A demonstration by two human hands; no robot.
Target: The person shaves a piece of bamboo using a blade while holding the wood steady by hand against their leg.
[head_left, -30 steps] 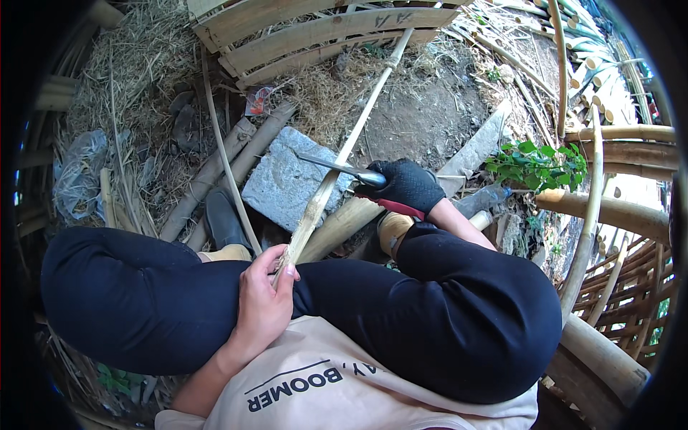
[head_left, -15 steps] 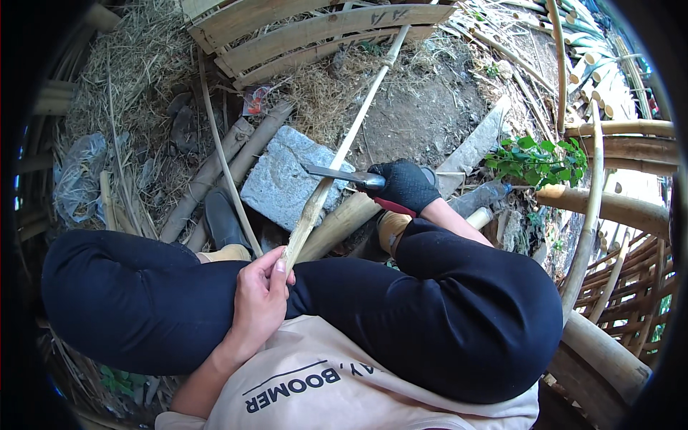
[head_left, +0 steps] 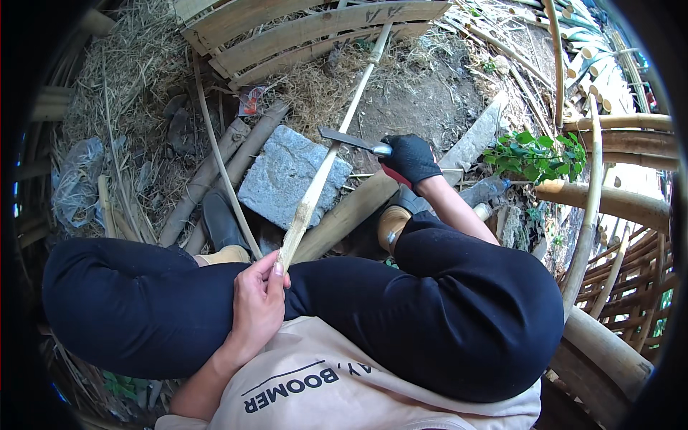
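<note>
My bare left hand (head_left: 259, 301) grips the near end of a long, pale bamboo strip (head_left: 313, 192) close to my lap. The strip slants away to the upper right, and its far end reaches the wooden slats. In a black glove with some red on it, my right hand (head_left: 410, 162) is closed round the handle of a knife (head_left: 351, 141). The blade points left and lies across the strip, about midway along it. Below the strip sits a rough grey stone block (head_left: 276, 179). A thick bamboo pole (head_left: 349, 218) lies between my feet.
A slatted wooden crate (head_left: 315, 36) stands at the far side. Bamboo poles (head_left: 208, 179) lie left of the stone. To the right are a leafy green plant (head_left: 537, 158), a plastic bottle (head_left: 486, 192) and a bamboo rail (head_left: 609, 204). Crumpled clear plastic (head_left: 77, 179) lies at left.
My right hand and the knife have moved away from me, farther along the bamboo strip. The strip's far end has shifted slightly left; my left hand keeps its grip.
</note>
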